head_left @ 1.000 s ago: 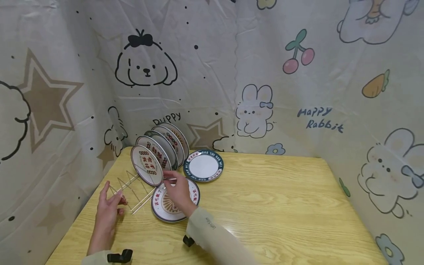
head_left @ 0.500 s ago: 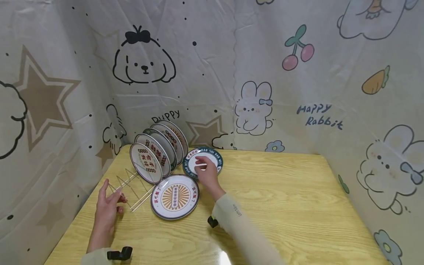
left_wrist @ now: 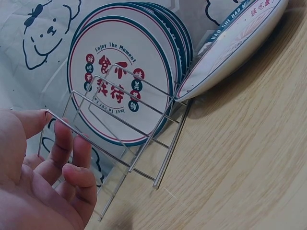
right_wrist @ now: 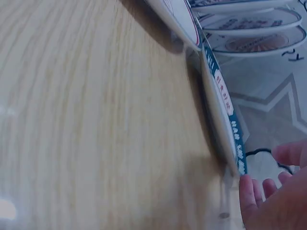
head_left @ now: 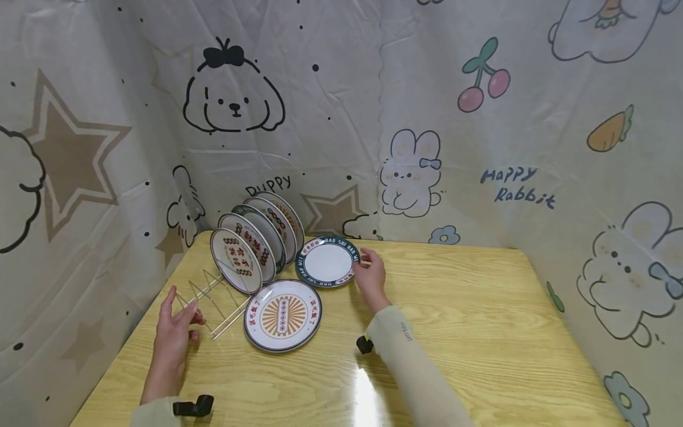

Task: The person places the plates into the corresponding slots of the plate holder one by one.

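Observation:
My left hand [head_left: 173,335] pinches the end wire of a metal plate rack [left_wrist: 128,163] between thumb and fingers. Several patterned plates stand on edge in the rack's far part; the nearest plate [left_wrist: 117,79] has red characters and a dark green rim, while the near slots hold nothing. At the right edge of a plate with a broad green rim [head_left: 328,262], lying face up, is my right hand [head_left: 372,277]. Its fingertips [right_wrist: 247,184] are at the rim, and the thumb is held apart from it. A sunburst-patterned plate [head_left: 283,315] lies face up beside the rack.
The wood-grain table [head_left: 453,332] extends to the right of the plates. A printed cloth [head_left: 331,118] with cartoon animals hangs behind and along both sides. One rack-held plate group leans close to the back cloth.
My right hand has left the area by the rack's front plate, passed over the green-rimmed plate and come to its right edge. The left hand stays on the rack.

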### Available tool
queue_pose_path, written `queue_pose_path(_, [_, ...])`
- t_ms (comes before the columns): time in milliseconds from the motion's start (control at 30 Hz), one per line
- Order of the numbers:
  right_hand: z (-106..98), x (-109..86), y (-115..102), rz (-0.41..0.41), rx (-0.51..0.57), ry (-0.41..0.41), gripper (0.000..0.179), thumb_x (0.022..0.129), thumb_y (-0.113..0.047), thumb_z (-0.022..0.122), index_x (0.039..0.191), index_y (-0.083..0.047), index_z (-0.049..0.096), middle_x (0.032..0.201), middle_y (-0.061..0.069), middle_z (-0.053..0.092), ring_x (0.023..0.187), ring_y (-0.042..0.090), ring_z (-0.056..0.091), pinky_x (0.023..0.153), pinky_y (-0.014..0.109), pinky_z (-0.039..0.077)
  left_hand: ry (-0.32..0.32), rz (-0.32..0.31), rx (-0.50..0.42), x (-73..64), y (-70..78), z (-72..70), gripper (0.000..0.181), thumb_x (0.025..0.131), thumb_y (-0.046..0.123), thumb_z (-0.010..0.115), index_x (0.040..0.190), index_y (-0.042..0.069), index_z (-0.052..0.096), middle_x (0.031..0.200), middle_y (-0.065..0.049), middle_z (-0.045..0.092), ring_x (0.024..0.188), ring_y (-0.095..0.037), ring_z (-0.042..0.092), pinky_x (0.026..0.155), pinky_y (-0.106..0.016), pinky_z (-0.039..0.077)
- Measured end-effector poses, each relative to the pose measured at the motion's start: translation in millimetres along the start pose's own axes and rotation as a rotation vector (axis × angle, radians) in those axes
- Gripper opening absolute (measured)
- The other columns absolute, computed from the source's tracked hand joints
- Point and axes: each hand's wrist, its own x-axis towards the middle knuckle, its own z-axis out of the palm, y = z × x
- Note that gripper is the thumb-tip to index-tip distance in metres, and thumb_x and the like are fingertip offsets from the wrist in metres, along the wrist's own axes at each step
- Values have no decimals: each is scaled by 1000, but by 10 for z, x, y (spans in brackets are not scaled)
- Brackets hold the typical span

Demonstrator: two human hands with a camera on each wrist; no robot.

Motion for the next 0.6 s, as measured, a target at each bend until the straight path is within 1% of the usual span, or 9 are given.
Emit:
queue_pose_path(133, [-29, 13, 50, 60, 5, -2, 51, 94, -2, 68, 144, -6, 57, 135, 19, 58, 122, 34, 59, 101, 43, 54, -4, 13, -3, -1, 0, 6, 79, 107, 37, 56, 166, 44, 3, 89, 11, 65, 83, -3, 62, 60, -22, 46])
queue_pose_path(300, [-14, 38, 91, 111, 9, 9, 52, 93, 0, 69, 144, -4, 57, 132, 20, 61, 123, 33, 57, 101, 41, 53, -1, 20, -5, -9, 5, 15, 80, 107, 37, 57, 166, 43, 4, 89, 11, 65, 82, -3, 62, 60, -22, 46])
queue_pose_path(400, [-9, 49, 108, 132, 17, -7, 52, 94, -1, 68, 145, -3, 56, 132, 21, 62, 123, 32, 59, 101, 41, 54, 0, 18, -5, -11, 8, 11, 80, 107, 37, 57, 166, 44, 4, 90, 11, 65, 82, -3, 62, 60, -21, 46])
queue_pose_path(500, [-12, 57, 136, 149, 57, -50, 54, 95, 2, 67, 147, -2, 54, 132, 23, 62, 115, 32, 64, 94, 39, 58, -3, 21, -4, -14, 11, 6, 80, 107, 37, 57, 166, 44, 4, 89, 11, 65, 82, -3, 61, 60, -21, 46])
queue_pose_path(600, [-12, 65, 178, 170, 91, -85, 56, 94, 7, 67, 148, -1, 52, 129, 24, 63, 101, 28, 68, 82, 34, 62, -10, 19, -6, -23, 14, 7, 80, 107, 36, 57, 166, 44, 3, 89, 11, 65, 81, -3, 61, 60, -21, 46])
